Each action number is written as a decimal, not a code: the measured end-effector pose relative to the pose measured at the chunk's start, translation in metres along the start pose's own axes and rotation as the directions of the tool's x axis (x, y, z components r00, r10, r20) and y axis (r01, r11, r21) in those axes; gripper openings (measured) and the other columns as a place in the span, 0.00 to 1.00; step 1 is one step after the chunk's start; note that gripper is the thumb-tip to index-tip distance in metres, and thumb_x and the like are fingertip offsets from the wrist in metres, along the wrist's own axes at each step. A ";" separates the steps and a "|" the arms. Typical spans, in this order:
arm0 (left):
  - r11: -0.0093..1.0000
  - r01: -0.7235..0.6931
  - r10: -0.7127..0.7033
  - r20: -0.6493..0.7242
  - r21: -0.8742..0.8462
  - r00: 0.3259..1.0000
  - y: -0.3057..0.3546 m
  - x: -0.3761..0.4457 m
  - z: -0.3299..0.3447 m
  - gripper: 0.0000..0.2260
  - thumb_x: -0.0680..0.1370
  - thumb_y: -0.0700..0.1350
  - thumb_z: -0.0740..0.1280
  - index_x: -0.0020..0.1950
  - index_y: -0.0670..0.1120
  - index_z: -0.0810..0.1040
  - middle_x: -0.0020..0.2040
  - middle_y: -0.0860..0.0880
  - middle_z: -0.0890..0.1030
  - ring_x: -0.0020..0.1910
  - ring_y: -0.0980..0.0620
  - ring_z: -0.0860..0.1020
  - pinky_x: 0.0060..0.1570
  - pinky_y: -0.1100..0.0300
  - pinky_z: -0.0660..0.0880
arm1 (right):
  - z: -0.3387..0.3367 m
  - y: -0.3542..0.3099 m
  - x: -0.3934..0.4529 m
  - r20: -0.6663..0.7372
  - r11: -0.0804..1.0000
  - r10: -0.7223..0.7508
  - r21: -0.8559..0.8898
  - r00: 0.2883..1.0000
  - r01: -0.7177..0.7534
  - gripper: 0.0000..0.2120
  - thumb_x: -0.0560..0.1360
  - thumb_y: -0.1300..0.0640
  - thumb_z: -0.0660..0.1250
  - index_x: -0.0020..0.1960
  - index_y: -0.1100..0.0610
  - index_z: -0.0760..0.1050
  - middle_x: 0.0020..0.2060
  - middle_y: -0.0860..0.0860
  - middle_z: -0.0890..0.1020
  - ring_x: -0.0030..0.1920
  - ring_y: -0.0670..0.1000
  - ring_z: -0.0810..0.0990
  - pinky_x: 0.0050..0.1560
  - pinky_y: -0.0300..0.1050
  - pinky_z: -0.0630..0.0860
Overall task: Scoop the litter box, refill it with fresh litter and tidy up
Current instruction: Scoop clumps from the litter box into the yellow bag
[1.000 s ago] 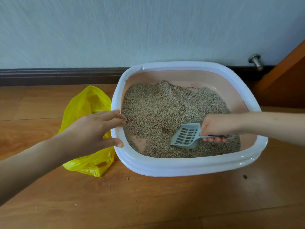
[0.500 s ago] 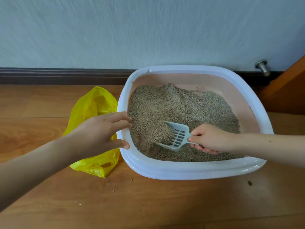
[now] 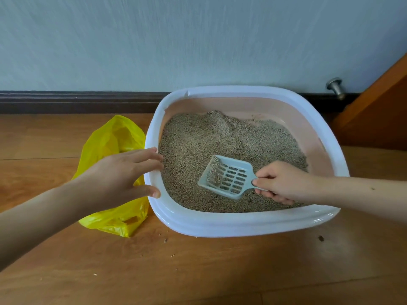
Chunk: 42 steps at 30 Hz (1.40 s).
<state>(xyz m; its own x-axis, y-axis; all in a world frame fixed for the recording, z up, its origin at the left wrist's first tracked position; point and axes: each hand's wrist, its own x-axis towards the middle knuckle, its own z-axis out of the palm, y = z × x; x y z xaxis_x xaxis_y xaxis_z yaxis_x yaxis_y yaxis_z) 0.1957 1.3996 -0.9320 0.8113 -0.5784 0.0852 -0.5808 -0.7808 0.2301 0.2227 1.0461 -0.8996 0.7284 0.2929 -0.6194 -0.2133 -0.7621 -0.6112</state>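
My slotted grey scoop point(image 3: 229, 177), tilted, holds clumped litter above the white-rimmed pink litter box point(image 3: 242, 225); yellow bag point(image 3: 114, 137) touches its left side.

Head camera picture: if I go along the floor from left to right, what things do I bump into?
Yellow bag → left hand → slotted scoop → right hand → metal doorstop by the wall.

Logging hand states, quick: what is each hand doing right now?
Left hand: open, fingers and thumb resting on the litter box rim.
Right hand: closed around the scoop handle.
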 end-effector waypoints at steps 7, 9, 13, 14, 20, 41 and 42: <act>1.000 -0.012 0.012 0.002 0.005 1.000 0.000 0.000 -0.001 0.30 0.74 0.71 0.51 0.60 0.52 0.77 0.64 0.55 0.76 0.69 0.55 0.69 0.58 0.56 0.73 | 0.001 0.000 -0.006 -0.012 1.000 0.009 0.030 1.000 -0.009 0.14 0.80 0.59 0.60 0.37 0.61 0.73 0.25 0.51 0.72 0.20 0.46 0.65 0.20 0.35 0.62; 1.000 -0.014 0.014 -0.009 0.004 1.000 0.001 0.000 -0.001 0.30 0.74 0.71 0.51 0.60 0.52 0.77 0.64 0.56 0.76 0.69 0.56 0.69 0.57 0.56 0.73 | 0.001 0.000 -0.007 -0.015 0.999 0.016 0.036 1.000 -0.015 0.15 0.81 0.59 0.60 0.37 0.61 0.72 0.25 0.50 0.71 0.20 0.46 0.65 0.20 0.35 0.61; 1.000 -0.021 0.022 -0.012 0.009 1.000 0.001 0.000 -0.001 0.30 0.74 0.71 0.52 0.60 0.51 0.78 0.64 0.55 0.76 0.69 0.54 0.70 0.57 0.54 0.74 | 0.002 0.000 -0.008 -0.029 0.996 0.036 0.081 0.999 -0.034 0.14 0.81 0.60 0.59 0.37 0.61 0.72 0.25 0.51 0.70 0.20 0.46 0.64 0.19 0.34 0.61; 1.000 -0.021 0.021 -0.010 0.009 1.000 0.001 0.000 -0.001 0.30 0.74 0.71 0.52 0.60 0.51 0.78 0.64 0.54 0.76 0.69 0.54 0.70 0.57 0.53 0.75 | 0.001 0.000 -0.007 -0.037 0.994 0.049 0.101 0.998 -0.045 0.14 0.81 0.60 0.59 0.38 0.62 0.72 0.25 0.51 0.70 0.20 0.46 0.64 0.19 0.34 0.61; 1.000 -0.025 0.025 -0.017 0.011 1.000 0.000 -0.001 0.001 0.29 0.74 0.70 0.53 0.60 0.52 0.77 0.64 0.55 0.76 0.69 0.54 0.70 0.57 0.53 0.75 | -0.001 0.004 0.001 0.006 0.935 0.251 0.259 0.968 -0.244 0.13 0.81 0.61 0.57 0.39 0.62 0.72 0.25 0.51 0.71 0.20 0.44 0.66 0.19 0.35 0.62; 1.000 -0.018 0.018 -0.020 -0.002 1.000 0.000 -0.001 0.001 0.30 0.74 0.70 0.53 0.61 0.51 0.78 0.64 0.54 0.77 0.68 0.54 0.70 0.56 0.54 0.74 | 0.012 0.003 0.045 -0.198 0.959 0.210 0.234 0.957 -0.162 0.14 0.80 0.64 0.57 0.37 0.63 0.73 0.26 0.52 0.73 0.21 0.46 0.69 0.19 0.35 0.64; 1.000 -0.019 0.019 -0.018 -0.001 1.000 0.000 -0.001 0.001 0.30 0.74 0.70 0.53 0.61 0.51 0.78 0.64 0.54 0.77 0.68 0.54 0.70 0.56 0.54 0.74 | 0.011 0.004 0.048 -0.204 0.962 0.189 0.237 0.961 -0.138 0.14 0.80 0.64 0.57 0.37 0.63 0.74 0.27 0.53 0.73 0.22 0.46 0.69 0.19 0.35 0.65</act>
<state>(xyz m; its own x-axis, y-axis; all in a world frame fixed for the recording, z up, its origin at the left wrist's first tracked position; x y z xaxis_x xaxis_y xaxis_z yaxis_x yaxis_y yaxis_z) 0.1948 1.4000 -0.9332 0.8013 -0.5885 0.1074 -0.5960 -0.7695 0.2295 0.2501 1.0637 -0.9370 0.7924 0.0197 -0.6096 -0.4603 -0.6365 -0.6189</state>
